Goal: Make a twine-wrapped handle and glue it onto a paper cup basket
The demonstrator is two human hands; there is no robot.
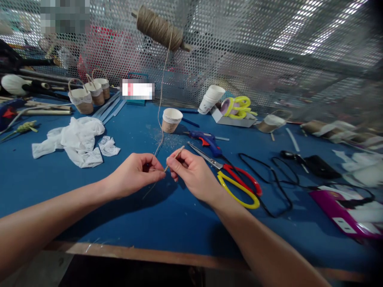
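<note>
Hands (139,171) (194,171) pinching strip (180,151), lace-trimmed cup (171,122) beyond, yellow loops (243,100) in white box (231,120)

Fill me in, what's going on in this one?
A person is working with both hands over a blue table. The right hand holds a thin tan piece, while the left hand pinches near its lower end. Twine runs from a spool on the mesh down toward the hands. A lace-trimmed cup stands beyond them; the scissors and glue gun lie to the right.
</note>
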